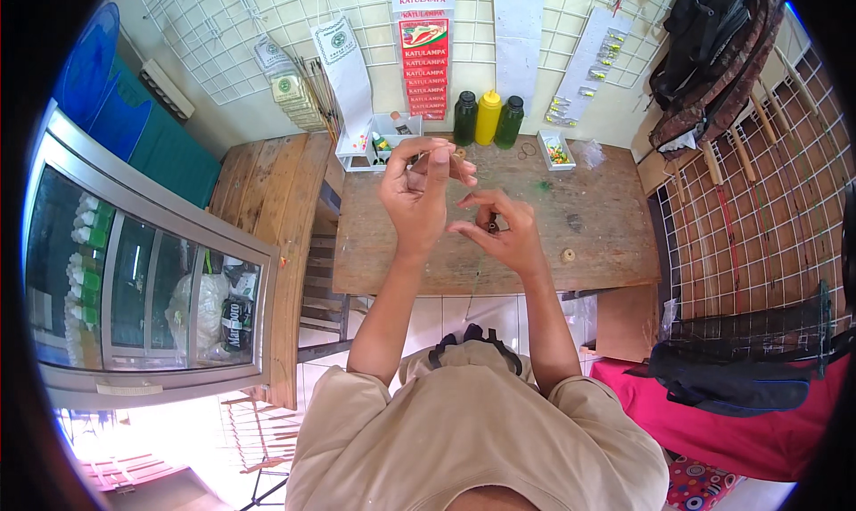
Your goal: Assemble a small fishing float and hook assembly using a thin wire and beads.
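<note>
My left hand (417,190) is raised above the wooden table (392,266), its thumb upright and its fingers bent in toward it. Whatever those fingers pinch is too fine to make out. Lower and to the right, my right hand (510,230) has its thumb and forefinger curved with a gap between their tips. Its other fingers curl around a small dark thing (493,221) whose kind I cannot tell. A thin line (478,277) seems to hang below the hands past the table's front edge.
A small pale spool (568,255) lies right of my right hand. Two dark green bottles and a yellow squeeze bottle (488,119) stand at the back. White trays (556,152) hold small colourful pieces. Left is a glass cabinet (147,279); right, a wire rack (740,234) with rods.
</note>
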Available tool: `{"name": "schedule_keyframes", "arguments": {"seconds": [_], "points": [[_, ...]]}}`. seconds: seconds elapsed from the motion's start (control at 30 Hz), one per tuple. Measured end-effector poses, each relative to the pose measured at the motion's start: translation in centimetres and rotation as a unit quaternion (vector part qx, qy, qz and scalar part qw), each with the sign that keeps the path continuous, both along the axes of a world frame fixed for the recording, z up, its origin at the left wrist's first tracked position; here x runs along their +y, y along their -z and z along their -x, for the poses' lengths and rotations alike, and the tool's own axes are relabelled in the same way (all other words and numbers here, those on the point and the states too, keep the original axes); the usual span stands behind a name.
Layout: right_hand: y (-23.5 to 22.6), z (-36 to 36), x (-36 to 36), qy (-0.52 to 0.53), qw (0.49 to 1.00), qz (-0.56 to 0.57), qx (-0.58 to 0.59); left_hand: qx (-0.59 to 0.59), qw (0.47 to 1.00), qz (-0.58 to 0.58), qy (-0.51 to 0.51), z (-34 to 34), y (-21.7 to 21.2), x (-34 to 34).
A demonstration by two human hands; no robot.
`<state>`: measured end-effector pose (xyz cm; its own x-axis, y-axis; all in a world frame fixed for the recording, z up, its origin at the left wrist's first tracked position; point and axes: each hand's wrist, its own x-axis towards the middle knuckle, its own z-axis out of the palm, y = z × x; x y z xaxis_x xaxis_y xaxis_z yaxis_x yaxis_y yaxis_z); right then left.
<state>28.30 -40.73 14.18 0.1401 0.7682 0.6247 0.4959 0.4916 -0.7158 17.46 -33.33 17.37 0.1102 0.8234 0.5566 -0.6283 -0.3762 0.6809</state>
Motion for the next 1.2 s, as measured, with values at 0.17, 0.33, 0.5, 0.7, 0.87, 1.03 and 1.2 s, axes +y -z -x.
{"name": "schedule_keyframes", "arguments": {"seconds": [0.17, 0.33, 0.5, 0.7, 0.87, 1.03, 1.2], "points": [[0.0, -0.7, -0.5, -0.015, 1.000, -0.005, -0.011, -0.008, 1.000, -0.001, 0.007, -0.9, 0.1, -0.7], [-0.4, -1.4, -0.9, -0.037, 0.999, 0.015, -0.010, -0.005, 1.000, 0.004, 0.005, -1.4, 0.2, -1.1], [-0.3, -1.6, -1.2, -0.032, 0.999, 0.012, -0.017, 0.000, 1.000, 0.010, 0.001, -1.6, 0.0, -1.2], [-0.4, -1.1, -1.5, -0.038, 0.999, 0.004, -0.018, -0.003, 1.000, 0.016, 0.017, -1.7, 0.2, -1.0], [-0.3, -0.7, -1.3, -0.031, 0.999, 0.007, -0.001, 0.021, 1.000, -0.006, 0.012, -1.5, 0.3, -0.6], [-0.5, -0.5, -1.5, -0.015, 1.000, -0.002, -0.003, 0.017, 1.000, -0.008, 0.020, -1.5, 0.0, -0.1], [-0.2, -1.1, -1.2, -0.008, 1.000, 0.007, 0.001, 0.007, 0.999, -0.005, 0.031, -2.2, -0.2, 0.0]]}}
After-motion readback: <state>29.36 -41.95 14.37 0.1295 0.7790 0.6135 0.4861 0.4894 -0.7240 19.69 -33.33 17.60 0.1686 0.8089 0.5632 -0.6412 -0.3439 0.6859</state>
